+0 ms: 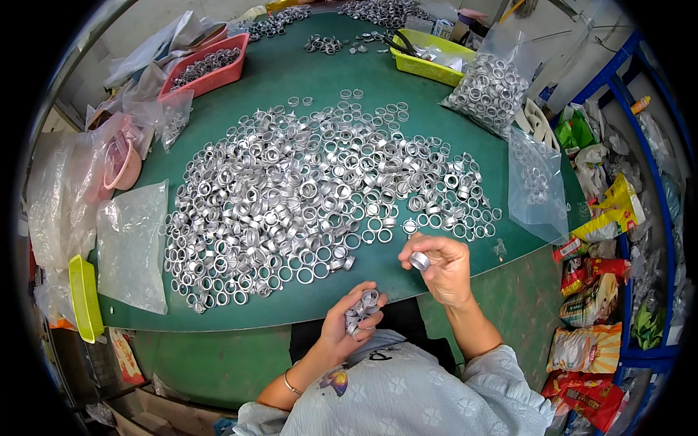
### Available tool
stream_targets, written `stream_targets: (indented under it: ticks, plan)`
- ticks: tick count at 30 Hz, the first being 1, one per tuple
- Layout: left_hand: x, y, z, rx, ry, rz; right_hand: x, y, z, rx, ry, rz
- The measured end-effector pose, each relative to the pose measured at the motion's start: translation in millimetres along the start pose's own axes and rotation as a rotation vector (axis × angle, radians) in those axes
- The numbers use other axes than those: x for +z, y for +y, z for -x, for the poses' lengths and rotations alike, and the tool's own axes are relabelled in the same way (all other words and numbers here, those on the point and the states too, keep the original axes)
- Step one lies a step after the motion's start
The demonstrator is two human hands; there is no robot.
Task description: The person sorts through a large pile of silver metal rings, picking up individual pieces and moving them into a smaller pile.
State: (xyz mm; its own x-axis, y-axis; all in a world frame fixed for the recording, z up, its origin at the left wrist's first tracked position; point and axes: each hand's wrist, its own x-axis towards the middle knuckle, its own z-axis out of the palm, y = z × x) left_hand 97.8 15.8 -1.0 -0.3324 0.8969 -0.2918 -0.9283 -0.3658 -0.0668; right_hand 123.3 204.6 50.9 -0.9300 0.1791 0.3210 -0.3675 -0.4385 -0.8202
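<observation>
A broad heap of silver metal rings [291, 196] covers the middle of the green table [291, 80]. My left hand [345, 323], just off the table's front edge, is cupped around several metal rings [361, 311]. To its right and a little higher, my right hand [445, 269] pinches one metal ring [419, 260] between thumb and fingers, its round opening partly showing. Loose rings at the heap's front right lie closest to that hand. The undersides of the rings in my left palm are hidden by the fingers.
A red basket [207, 69] of rings stands at the back left, a yellow-green basket [429, 58] at the back right. Beside that lies a bulging clear bag of rings [488, 94]. A flatter bag [536, 182] rests at the right edge, a plastic sheet [134, 243] at the left.
</observation>
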Motion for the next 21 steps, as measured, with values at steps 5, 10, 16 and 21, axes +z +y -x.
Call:
stream_targets:
  ticks: [5, 10, 16, 21]
  plan:
    - [-1.4, 0.3, -0.5, -0.006, -0.015, 0.007, 0.2, 2.4, 0.2, -0.02, 0.035, 0.003]
    - [-1.3, 0.4, -0.9, -0.012, -0.03, 0.006, 0.6, 3.9, 0.3, 0.02, 0.061, 0.002]
    - [-2.6, 0.6, -1.1, -0.015, -0.037, -0.004, -9.2, 9.9, 4.4, 0.111, 0.07, -0.224]
    - [-2.9, 0.1, -1.7, -0.012, -0.043, -0.004, -10.0, 9.4, 6.5, 0.07, 0.013, -0.282]
